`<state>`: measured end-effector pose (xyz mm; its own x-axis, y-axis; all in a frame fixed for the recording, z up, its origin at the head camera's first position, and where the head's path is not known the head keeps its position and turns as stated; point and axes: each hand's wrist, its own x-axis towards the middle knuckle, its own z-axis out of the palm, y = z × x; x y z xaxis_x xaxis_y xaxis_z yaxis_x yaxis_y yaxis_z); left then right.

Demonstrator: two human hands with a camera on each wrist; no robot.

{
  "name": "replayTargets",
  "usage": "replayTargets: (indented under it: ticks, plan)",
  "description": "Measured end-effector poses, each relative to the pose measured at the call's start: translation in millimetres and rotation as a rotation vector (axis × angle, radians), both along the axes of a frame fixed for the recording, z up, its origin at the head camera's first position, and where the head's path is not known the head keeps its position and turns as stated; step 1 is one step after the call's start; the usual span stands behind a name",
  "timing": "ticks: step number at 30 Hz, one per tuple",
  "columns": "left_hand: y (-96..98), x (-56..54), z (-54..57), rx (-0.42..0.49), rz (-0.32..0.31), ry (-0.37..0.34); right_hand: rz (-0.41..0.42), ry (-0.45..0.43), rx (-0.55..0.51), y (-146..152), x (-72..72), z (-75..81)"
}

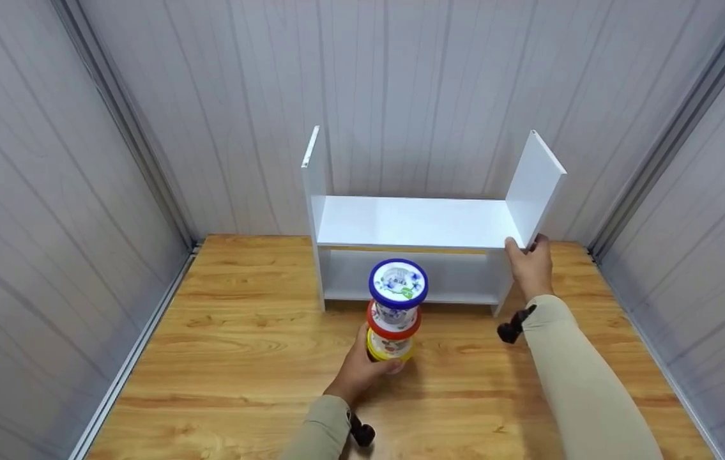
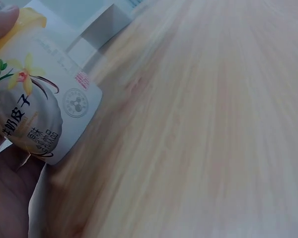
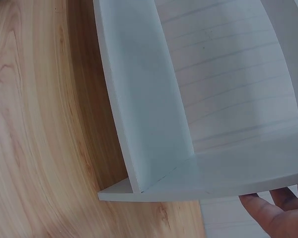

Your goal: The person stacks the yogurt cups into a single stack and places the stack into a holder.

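A stack of three round tubs (image 1: 395,311) stands upright in front of me: blue lid on top, red in the middle, yellow at the bottom. My left hand (image 1: 372,365) grips the bottom tub from the left; the stack sits at or just above the wooden table (image 1: 234,358), and I cannot tell which. In the left wrist view the bottom tub (image 2: 42,106) with its yellow flower label fills the left side, against my palm. My right hand (image 1: 526,250) grips the front edge of the right side panel of a white two-level shelf (image 1: 413,223). Its fingertips (image 3: 270,210) show under the shelf (image 3: 154,104).
The shelf stands at the back of the table against a grey panelled wall (image 1: 400,83). Grey walls close in on the left and right. Bare wood (image 2: 213,129) stretches to either side of the tubs and in front of the shelf.
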<state>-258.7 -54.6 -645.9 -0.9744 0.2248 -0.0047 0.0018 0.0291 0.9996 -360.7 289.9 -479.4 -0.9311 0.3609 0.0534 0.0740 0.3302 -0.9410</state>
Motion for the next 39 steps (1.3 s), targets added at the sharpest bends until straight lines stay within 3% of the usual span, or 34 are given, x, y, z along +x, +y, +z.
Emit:
replayTargets:
  ticks: [8,20,31,39]
  plan:
    - [1.3,-2.0,3.2,-0.028,-0.009,0.057,0.006,0.003,-0.022,-3,2.5,1.7]
    - [8.0,-4.9,7.9,-0.006,-0.002,-0.004,0.01,-0.024,-0.025,-7,-0.3,0.2]
    - [7.7,-10.9,25.0,-0.036,-0.028,0.034,0.014,-0.028,-0.052,-7,-0.3,1.4]
    - [8.1,-13.5,42.3,-0.08,-0.048,0.096,0.001,0.002,0.009,-4,-0.9,-1.4]
